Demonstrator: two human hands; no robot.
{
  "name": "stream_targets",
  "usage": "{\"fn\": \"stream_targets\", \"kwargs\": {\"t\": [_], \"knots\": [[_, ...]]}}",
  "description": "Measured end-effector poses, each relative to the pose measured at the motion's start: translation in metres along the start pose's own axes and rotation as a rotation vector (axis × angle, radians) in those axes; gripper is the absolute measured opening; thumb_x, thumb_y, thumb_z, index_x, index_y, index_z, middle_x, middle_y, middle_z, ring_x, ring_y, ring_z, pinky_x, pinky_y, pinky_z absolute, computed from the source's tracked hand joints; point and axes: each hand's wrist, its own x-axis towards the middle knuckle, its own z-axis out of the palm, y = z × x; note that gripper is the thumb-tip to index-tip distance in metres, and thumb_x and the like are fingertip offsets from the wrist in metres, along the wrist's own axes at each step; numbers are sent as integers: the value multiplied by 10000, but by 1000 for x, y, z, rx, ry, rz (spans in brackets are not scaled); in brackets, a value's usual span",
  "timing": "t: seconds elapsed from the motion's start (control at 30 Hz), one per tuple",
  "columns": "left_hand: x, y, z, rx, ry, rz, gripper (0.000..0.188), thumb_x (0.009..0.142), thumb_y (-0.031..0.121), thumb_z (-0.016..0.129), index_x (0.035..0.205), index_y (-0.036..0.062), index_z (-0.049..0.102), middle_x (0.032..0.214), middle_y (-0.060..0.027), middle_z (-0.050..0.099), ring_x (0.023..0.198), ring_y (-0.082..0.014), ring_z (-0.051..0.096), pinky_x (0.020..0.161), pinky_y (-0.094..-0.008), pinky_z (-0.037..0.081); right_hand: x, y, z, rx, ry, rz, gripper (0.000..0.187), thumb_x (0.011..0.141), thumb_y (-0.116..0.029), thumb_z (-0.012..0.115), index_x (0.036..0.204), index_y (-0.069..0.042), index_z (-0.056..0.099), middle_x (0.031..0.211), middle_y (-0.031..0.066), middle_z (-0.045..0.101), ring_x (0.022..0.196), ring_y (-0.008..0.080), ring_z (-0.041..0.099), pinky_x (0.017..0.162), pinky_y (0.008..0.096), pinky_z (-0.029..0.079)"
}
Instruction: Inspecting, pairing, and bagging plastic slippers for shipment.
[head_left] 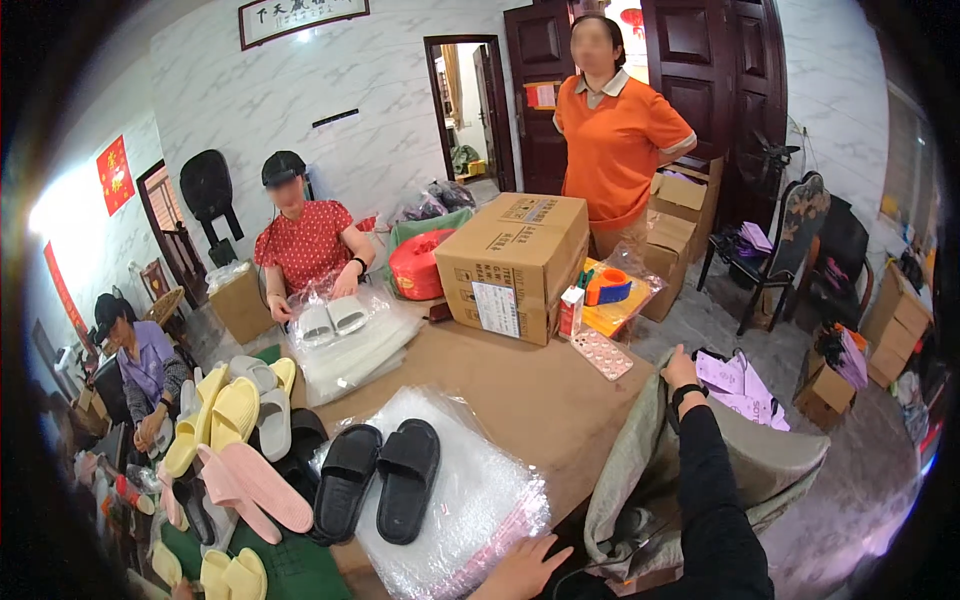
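My right hand [682, 370] reaches out to the far rim of a grey-green woven sack [745, 440] right of the table; its fingers look closed on the sack's edge. My left hand [525, 570] rests with fingers spread beside the near corner of a stack of clear plastic bags [470, 500], holding nothing. On that stack lie two black slippers, the left slipper [347, 482] and the right slipper [409, 480], side by side. Purple printed sheets or bags [735, 385] show behind the sack's rim. The inside of the sack is mostly hidden.
Yellow slippers [236, 410] and pink slippers [265, 490] pile up at left. A cardboard box [515, 265] and orange tape dispenser [608, 287] stand at the table's far side. A person in red [305, 240] handles bagged slippers; another in orange [620, 150] stands behind.
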Motion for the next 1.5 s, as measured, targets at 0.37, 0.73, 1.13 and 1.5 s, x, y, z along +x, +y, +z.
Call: {"fn": "stream_targets", "kwargs": {"t": [0.37,0.73,1.13,1.5], "knots": [[-42,14,-28,-172,108,-205,360,800,26,552,1159,52,568,1075,-192,555,987,-361,532,863,-413,436,20,-4,2,-135,-99,-142,484,629,-141,742,1072,-61,564,1035,268,568,1010,397,560,828,433,498],[-46,16,-29,-150,169,-210,332,807,36,559,1138,56,580,1044,-176,571,953,-351,546,839,-401,446,13,-5,-3,-195,-101,-367,316,619,-131,699,919,-34,669,933,219,633,1007,385,538,843,432,491],[-55,18,-28,-155,207,-251,310,819,38,549,1127,51,586,1038,-178,575,944,-354,549,829,-410,446,9,-20,-4,-376,-93,-144,306,716,-189,669,982,-38,670,1190,163,467,1038,339,534,864,420,486],[-51,17,-20,-83,237,-208,278,804,46,552,1076,52,607,990,-160,589,921,-337,572,801,-414,470,29,-24,-22,-154,-184,-103,390,545,-217,691,851,24,679,944,258,633,928,371,618,822,407,499]]}}
